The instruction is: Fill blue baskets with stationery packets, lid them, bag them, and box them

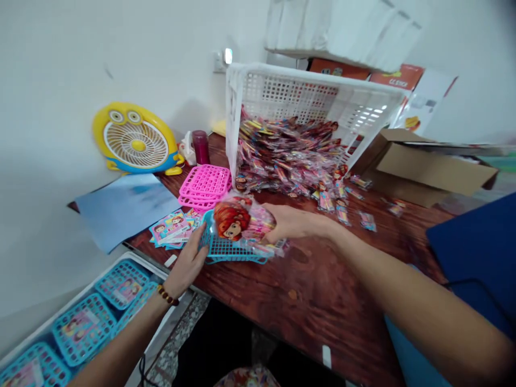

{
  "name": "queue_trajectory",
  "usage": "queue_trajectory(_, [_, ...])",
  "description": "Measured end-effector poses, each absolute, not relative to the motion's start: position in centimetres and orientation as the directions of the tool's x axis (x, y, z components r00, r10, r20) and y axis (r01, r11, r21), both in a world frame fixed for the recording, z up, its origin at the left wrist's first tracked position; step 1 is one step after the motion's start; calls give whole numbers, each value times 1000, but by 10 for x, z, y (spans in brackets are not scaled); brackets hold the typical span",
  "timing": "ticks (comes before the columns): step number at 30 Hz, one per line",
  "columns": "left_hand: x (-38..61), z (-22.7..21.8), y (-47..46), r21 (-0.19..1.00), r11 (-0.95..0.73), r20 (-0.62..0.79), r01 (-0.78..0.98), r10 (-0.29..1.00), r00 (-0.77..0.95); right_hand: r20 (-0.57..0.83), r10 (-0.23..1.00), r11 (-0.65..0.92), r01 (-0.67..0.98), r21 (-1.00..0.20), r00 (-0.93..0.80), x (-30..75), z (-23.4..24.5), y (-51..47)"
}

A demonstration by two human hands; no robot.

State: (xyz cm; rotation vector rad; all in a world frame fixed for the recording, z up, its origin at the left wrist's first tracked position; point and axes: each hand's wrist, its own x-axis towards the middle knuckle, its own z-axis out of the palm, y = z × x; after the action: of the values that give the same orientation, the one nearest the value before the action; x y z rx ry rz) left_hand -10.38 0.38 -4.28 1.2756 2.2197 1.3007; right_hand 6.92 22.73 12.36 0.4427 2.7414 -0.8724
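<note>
My right hand (280, 219) is closed around a bundle of clear-wrapped cartoon girl figures (234, 220); the front one has red hair. The bundle is over a small blue plastic basket (229, 252) on the table and hides part of its inside. At the basket's left end my left hand (191, 258) grips its side, with a beaded bracelet on the wrist. Beside that hand lie printed cards (171, 228) with cartoon girls. Pink baskets (205, 185), stacked, sit just behind.
A large white crate (314, 80) lies tipped, full of wrapped figures (286, 156), several spilled in front. At left stand a yellow fan (137, 137) and a dark red jar (200, 147). An opened cardboard box (427, 172) is at right. Blue baskets with cards (78, 328) fill a bin lower left.
</note>
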Motion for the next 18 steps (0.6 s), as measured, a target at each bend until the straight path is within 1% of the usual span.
queue_trajectory(2, [-101, -41, 5, 803, 198, 207, 562, 792, -574, -406, 134, 808, 337, -484, -904, 44, 114, 229])
queue_trajectory(3, [-99, -40, 5, 804, 197, 213, 561, 786, -580, -444, 126, 831, 339, -442, -887, 35, 109, 228])
queue_trajectory(5, [-96, -37, 7, 808, 204, 209, 553, 778, -593, -485, 171, 880, 354, -317, -858, 22, 99, 224])
queue_trajectory(7, [-95, -35, 8, 810, 217, 196, 544, 774, -602, -491, 228, 915, 357, -187, -841, 16, 88, 219])
queue_trajectory(9, [-94, -34, 8, 810, 223, 189, 542, 776, -602, -479, 251, 933, 342, -111, -841, 15, 76, 214])
queue_trajectory(12, [-94, -37, 9, 815, 221, 189, 535, 772, -607, -434, 254, 942, 323, -92, -864, 17, 54, 206])
queue_trajectory(15, [-92, -39, 10, 823, 203, 211, 530, 758, -617, -414, 310, 933, 357, -39, -856, 19, 39, 200])
queue_trajectory(17, [-92, -38, 10, 819, 193, 224, 540, 759, -611, -465, 341, 919, 394, -18, -817, 19, 39, 198])
queue_trajectory(18, [-92, -38, 10, 810, 193, 228, 554, 768, -599, -506, 338, 913, 408, -30, -794, 19, 42, 198])
